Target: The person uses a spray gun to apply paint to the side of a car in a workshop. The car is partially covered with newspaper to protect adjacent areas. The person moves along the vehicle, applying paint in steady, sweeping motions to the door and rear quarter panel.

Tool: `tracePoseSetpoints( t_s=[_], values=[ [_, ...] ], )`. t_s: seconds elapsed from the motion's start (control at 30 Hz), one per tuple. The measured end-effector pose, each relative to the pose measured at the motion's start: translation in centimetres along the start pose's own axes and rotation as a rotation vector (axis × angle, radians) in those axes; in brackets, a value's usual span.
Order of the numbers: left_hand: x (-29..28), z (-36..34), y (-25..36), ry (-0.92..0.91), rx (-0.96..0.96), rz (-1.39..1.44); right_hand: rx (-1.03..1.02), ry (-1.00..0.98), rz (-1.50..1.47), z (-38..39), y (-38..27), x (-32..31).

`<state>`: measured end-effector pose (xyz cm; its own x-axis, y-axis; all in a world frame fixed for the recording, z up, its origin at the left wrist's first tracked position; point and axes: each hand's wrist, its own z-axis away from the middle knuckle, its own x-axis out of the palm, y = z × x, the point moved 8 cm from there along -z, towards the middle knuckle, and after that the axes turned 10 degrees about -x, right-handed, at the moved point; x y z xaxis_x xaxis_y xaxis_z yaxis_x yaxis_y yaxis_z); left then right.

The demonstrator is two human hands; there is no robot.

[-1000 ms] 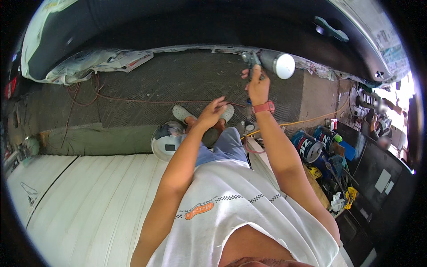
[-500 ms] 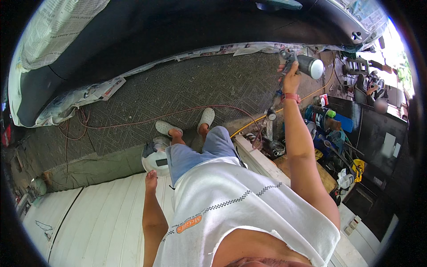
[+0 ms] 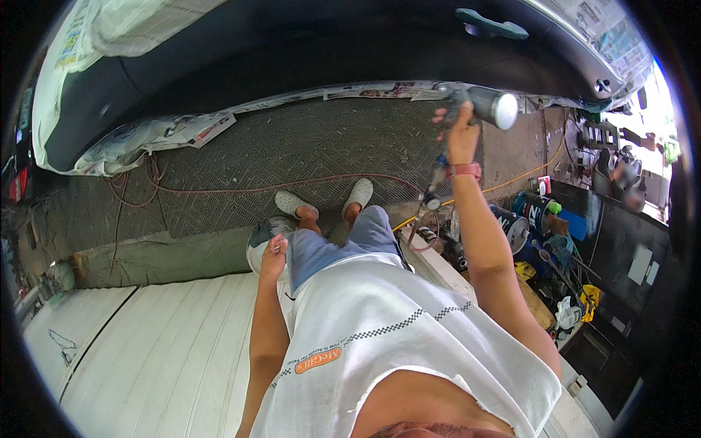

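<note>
Metal spray gun point(image 3: 475, 106), upper right of the frame: rigid, top-heavy with its cup; my right hand point(image 3: 460, 139) clamps its handle, left hand point(image 3: 274, 252) loosely curled, empty.

A spray gun point(image 3: 475, 106) is raised at right beneath a car body point(image 3: 292, 51); a hose point(image 3: 241, 186) crosses the floor behind two feet point(image 3: 325, 201).

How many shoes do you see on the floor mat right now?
2. The left shoe and the right shoe, both pale, sit side by side on the dark floor mat, below the spray gun.
</note>
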<state>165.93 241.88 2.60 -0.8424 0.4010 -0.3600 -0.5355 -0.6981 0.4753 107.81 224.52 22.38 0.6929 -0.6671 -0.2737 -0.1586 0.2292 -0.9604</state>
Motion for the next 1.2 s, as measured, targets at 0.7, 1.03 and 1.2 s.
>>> tracePoseSetpoints(
  t_s=[0.7,1.03,1.2],
  values=[
    [-11.9,1.1,-18.1,0.134,-0.276,0.368,-0.336,-0.679,-0.09,22.4,-9.6,42.7],
    [-8.9,-3.7,-15.3,0.137,-0.085,0.243,-0.136,-0.487,-0.069,14.3,-7.3,30.0],
    [-7.4,-3.2,-11.2,0.097,-0.155,0.146,-0.155,-0.27,0.036,8.9,-5.0,15.9]
  ],
)
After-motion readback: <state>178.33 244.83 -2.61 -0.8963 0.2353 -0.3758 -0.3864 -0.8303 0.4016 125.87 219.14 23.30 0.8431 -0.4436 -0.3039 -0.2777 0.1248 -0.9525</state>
